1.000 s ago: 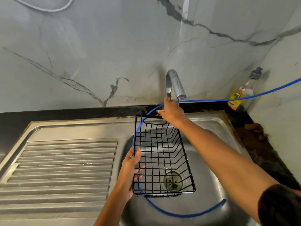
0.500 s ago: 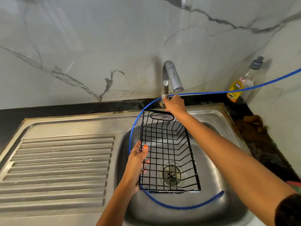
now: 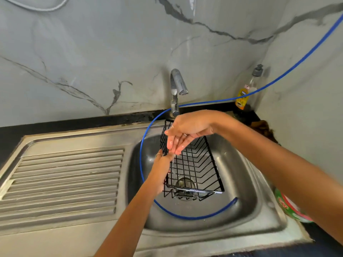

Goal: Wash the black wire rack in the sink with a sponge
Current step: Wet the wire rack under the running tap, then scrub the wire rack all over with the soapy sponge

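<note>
- black wire rack (image 3: 193,164), a rectangular grid basket, is sitting tilted inside the stainless steel sink basin (image 3: 241,182), over the round drain, with its far end leaning up toward the tap.
- right hand (image 3: 187,130) is hovering above the rack's far end, fingers straight and pointing down-left, wet-looking, grasping nothing.
- left hand (image 3: 161,169) is sitting at the rack's left rim; it's blurred, so whether it's gripping the wire or just touching it, cannot tell.
- thin stream of water looks to be running past the right fingertips onto the rack, though the chrome curved tap (image 3: 177,86) spout shows no clear flow.
- thin blue hose (image 3: 141,164) is looping around the rack inside the basin and trailing off to the upper right, behind the clear soap bottle with yellow label (image 3: 245,93) in the corner.
- no sponge is showing anywhere; a green and red item (image 3: 289,206) at the right counter edge is too cropped to identify.
- judgement: this is the wetting stage, scrubbing not yet begun.
- doing it well: left hand should be holding the rim firmly so the rack isn't sliding on wet steel, rack turning under the flow so all wires are getting wet.
- hose should be staying clear of the grid so it isn't snagging.
</note>
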The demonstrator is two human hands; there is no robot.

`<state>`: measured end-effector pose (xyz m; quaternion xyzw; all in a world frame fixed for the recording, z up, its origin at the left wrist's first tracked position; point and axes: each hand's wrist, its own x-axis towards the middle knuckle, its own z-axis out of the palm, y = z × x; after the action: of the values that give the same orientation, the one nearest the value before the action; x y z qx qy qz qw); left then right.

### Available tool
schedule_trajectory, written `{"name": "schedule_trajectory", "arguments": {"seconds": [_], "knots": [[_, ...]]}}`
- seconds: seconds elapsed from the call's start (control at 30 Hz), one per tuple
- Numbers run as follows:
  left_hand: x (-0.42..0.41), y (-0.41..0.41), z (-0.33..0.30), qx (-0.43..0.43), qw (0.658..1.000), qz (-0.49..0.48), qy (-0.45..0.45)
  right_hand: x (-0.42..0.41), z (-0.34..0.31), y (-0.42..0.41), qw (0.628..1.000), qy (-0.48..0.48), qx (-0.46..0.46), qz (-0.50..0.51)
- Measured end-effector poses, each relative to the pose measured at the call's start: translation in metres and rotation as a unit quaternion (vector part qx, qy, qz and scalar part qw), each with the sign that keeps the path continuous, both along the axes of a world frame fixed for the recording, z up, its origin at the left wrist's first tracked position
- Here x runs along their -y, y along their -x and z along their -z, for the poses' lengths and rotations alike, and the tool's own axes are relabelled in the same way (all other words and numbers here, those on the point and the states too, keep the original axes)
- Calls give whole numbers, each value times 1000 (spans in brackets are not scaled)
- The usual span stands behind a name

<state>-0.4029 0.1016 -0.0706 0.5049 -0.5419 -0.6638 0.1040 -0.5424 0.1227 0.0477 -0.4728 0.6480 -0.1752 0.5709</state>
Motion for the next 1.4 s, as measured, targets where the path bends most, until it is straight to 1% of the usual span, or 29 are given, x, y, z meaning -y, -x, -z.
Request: {"name": "schedule_trajectory", "arguments": {"seconds": [0.07, 0.17, 0.27, 0.3, 0.37, 0.4, 0.43, 0.47, 0.53, 0.63, 0.77, 0.83, 0.9, 0.93, 1.0, 1.07, 1.17, 1.4], "knots": [[-5, 4, -3, 5, 1000, 0, 2, -11, -14, -7, 999, 31, -20, 4], [-15, 11, -9, 6, 1000, -3, 23, -25, -29, -15, 992, 96, -78, 38], [-25, 13, -11, 18, 998, -9, 57, -41, -34, -22, 964, 189, -149, 112], [-28, 13, -10, 20, 997, -7, 67, -49, -32, -23, 957, 203, -171, 120], [-36, 15, -7, 19, 996, 3, 83, -69, -23, -24, 949, 185, -239, 86], [-38, 15, -6, 16, 996, 1, 85, -79, -14, -24, 940, 176, -285, 69], [-43, 17, -6, 17, 997, 1, 80, -90, -3, -23, 926, 178, -324, 75], [-47, 19, -5, 15, 997, -4, 77, -101, 8, -22, 917, 182, -340, 99], [-53, 21, -2, 9, 997, -25, 67, -119, 31, -19, 912, 184, -334, 152], [-57, 26, 5, -4, 998, -57, 40, -152, 62, -3, 900, 161, -347, 208], [-56, 28, 14, -3, 996, -76, 42, -216, 79, 40, 852, 124, -404, 311], [-54, 28, 19, -3, 995, -88, 47, -248, 82, 58, 831, 86, -426, 347], [-54, 27, 20, -1, 994, -101, 52, -272, 85, 71, 829, 40, -428, 359], [-54, 27, 20, 3, 993, -106, 53, -280, 88, 76, 835, 12, -423, 352], [-54, 27, 20, 13, 992, -114, 51, -286, 94, 77, 849, -45, -420, 317], [-54, 25, 20, 22, 992, -118, 48, -286, 101, 76, 858, -78, -418, 288], [-58, 23, 20, 28, 992, -115, 52, -284, 110, 75, 853, -83, -443, 263], [-65, 21, 20, 30, 992, -116, 39, -281, 125, 70, 836, -58, -477, 265]]}}
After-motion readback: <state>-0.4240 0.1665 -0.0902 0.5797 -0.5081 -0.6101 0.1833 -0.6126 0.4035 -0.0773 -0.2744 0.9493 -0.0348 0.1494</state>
